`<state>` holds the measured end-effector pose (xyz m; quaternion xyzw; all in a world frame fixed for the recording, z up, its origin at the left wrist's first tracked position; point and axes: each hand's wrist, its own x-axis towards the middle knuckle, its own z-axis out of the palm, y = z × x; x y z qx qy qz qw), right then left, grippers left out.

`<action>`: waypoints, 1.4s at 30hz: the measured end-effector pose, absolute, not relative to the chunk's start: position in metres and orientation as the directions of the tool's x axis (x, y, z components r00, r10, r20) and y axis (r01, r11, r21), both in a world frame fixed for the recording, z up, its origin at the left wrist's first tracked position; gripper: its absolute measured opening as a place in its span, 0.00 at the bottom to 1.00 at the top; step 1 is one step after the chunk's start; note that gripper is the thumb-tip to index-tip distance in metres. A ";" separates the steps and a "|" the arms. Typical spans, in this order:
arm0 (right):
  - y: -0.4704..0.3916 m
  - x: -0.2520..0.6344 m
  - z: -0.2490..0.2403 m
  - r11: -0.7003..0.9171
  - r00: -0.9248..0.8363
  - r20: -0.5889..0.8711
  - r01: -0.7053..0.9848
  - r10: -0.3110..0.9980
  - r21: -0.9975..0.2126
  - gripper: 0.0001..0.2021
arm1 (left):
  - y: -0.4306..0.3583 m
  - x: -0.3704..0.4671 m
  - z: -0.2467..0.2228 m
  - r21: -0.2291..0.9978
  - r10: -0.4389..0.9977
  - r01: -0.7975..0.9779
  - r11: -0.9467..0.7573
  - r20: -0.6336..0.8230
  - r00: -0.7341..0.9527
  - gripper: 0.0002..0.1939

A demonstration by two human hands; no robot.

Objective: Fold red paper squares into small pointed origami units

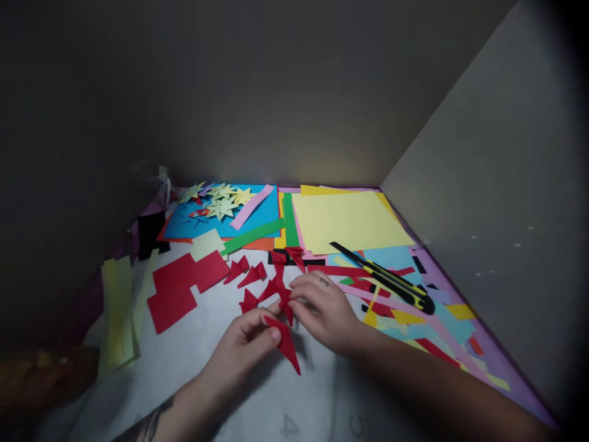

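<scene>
Near the middle of the work surface my left hand [251,341] pinches a folded red paper piece [286,347], pointed at its lower end. Just to the right and a little farther off, my right hand [322,307] has its thumb and fingers closed on another folded red piece [285,298]. The two hands are close together. Beyond them lie several more small folded red pieces [253,274]. Flat red paper squares [172,285] rest to the left, partly overlapping, with a pale square [208,244] behind them.
Folded paper stars [222,207] sit on blue sheets [184,227] at the back left. Large yellow sheets [350,221] lie at the back right. A black and yellow cutter [391,282] rests over coloured scraps [414,328] at the right. Pale strips [118,313] lie left.
</scene>
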<state>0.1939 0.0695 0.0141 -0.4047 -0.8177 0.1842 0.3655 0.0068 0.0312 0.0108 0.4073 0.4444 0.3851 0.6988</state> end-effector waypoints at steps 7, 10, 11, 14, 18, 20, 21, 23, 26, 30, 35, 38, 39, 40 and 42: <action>0.076 0.192 0.020 0.215 -0.283 0.124 0.320 0.951 -0.923 0.02 | 0.036 0.007 0.017 0.946 0.916 -0.055 0.321 -0.295 0.272 0.11; 0.076 0.194 0.024 0.173 -0.193 0.118 0.304 0.974 -0.937 0.02 | 0.041 0.006 0.020 0.965 0.950 0.029 0.262 -0.263 0.169 0.10; 0.075 0.194 0.025 0.174 -0.181 0.121 0.310 0.976 -0.935 0.03 | 0.042 0.006 0.021 0.967 0.957 0.070 0.244 -0.252 0.143 0.10; 0.071 0.192 0.028 0.197 -0.195 0.138 0.332 0.971 -0.922 0.04 | 0.044 0.005 0.022 0.960 0.965 0.184 0.211 -0.234 0.118 0.11; 0.065 0.189 0.029 0.199 -0.188 0.138 0.354 0.972 -0.914 0.05 | 0.042 0.006 0.021 0.951 0.966 0.247 0.187 -0.223 0.128 0.11; 0.064 0.188 0.030 0.186 -0.187 0.125 0.357 0.974 -0.916 0.05 | 0.040 0.006 0.020 0.947 0.966 0.263 0.182 -0.222 0.131 0.11; 0.064 0.188 0.030 0.179 -0.191 0.115 0.360 0.975 -0.916 0.05 | 0.040 0.006 0.019 0.946 0.967 0.271 0.180 -0.221 0.128 0.11; 0.063 0.188 0.031 0.161 -0.199 0.091 0.371 0.976 -0.915 0.05 | 0.039 0.005 0.017 0.943 0.969 0.283 0.178 -0.218 0.119 0.12; 0.062 0.187 0.032 0.130 -0.197 0.057 0.381 0.979 -0.915 0.06 | 0.040 0.003 0.013 0.944 0.971 0.279 0.176 -0.213 0.107 0.12; 0.061 0.186 0.031 0.109 -0.195 0.038 0.368 0.980 -0.923 0.06 | 0.040 0.003 0.012 0.948 0.974 0.269 0.171 -0.204 0.103 0.11; 0.060 0.184 0.029 0.077 -0.194 0.008 0.354 0.981 -0.932 0.06 | 0.041 0.005 0.015 0.943 0.970 0.276 0.187 -0.221 0.098 0.12; 0.060 0.183 0.028 0.066 -0.196 -0.005 0.353 0.981 -0.933 0.06 | 0.041 0.005 0.016 0.939 0.967 0.276 0.206 -0.238 0.088 0.13; 0.060 0.182 0.028 0.065 -0.198 -0.006 0.350 0.980 -0.934 0.06 | 0.042 0.005 0.016 0.942 0.968 0.266 0.206 -0.236 0.086 0.12; 0.061 0.182 0.028 0.065 -0.200 -0.006 0.347 0.980 -0.936 0.06 | 0.042 0.004 0.016 0.945 0.969 0.253 0.205 -0.233 0.084 0.12; 0.061 0.181 0.027 0.070 -0.204 -0.002 0.342 0.979 -0.937 0.06 | 0.043 0.003 0.015 0.953 0.972 0.226 0.200 -0.223 0.079 0.11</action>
